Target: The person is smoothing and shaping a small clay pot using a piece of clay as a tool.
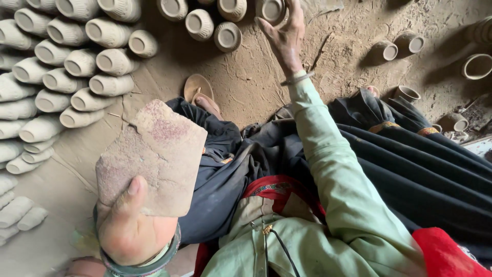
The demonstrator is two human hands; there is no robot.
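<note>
My left hand (pixel 130 228) grips a flat, broken slab of reddish clay (pixel 154 159), thumb pressed on its near face, held up close to the camera at the lower left. My right hand (pixel 284 33) is stretched far forward at the top, fingers spread, touching the rim of an unfired clay cup (pixel 270 10) on the dirt floor. A bangle sits on each wrist. The pale green sleeve runs from the right wrist down to my chest.
Rows of pale unfired clay cups (pixel 66 64) lie stacked on their sides at the left. Loose cups (pixel 227 36) stand near the top, others (pixel 405 93) at the right. A sandal (pixel 197 90) rests on the dirt by my dark skirt (pixel 410 169).
</note>
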